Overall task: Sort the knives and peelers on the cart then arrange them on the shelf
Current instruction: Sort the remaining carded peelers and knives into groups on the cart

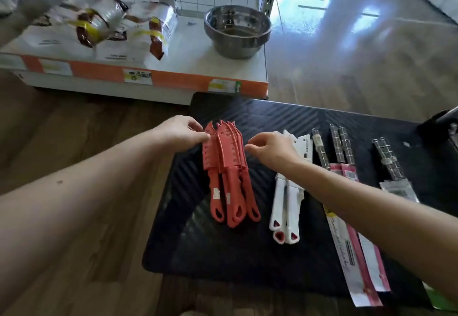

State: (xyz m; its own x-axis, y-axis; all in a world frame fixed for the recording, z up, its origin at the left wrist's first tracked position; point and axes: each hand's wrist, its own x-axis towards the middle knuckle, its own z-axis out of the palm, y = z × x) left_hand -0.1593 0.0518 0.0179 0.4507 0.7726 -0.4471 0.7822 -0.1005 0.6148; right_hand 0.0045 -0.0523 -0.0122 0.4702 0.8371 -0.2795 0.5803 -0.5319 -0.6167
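A fanned stack of red knives (226,167) lies on the black cart top (223,249), handles toward me. My left hand (179,132) pinches the blade tip of the leftmost red knife. My right hand (271,151) hovers just right of the red blades with fingers curled and nothing in it, covering part of the white knives (286,206). Packaged peelers (343,147) on pink and white cards lie further right, and another packaged peeler (389,162) sits near the cart's right side.
A white shelf (198,68) with an orange price strip stands beyond the cart. It holds a steel bowl (236,31) and several brown and white bags (104,26). Wood floor lies to the left, glossy grey floor to the right.
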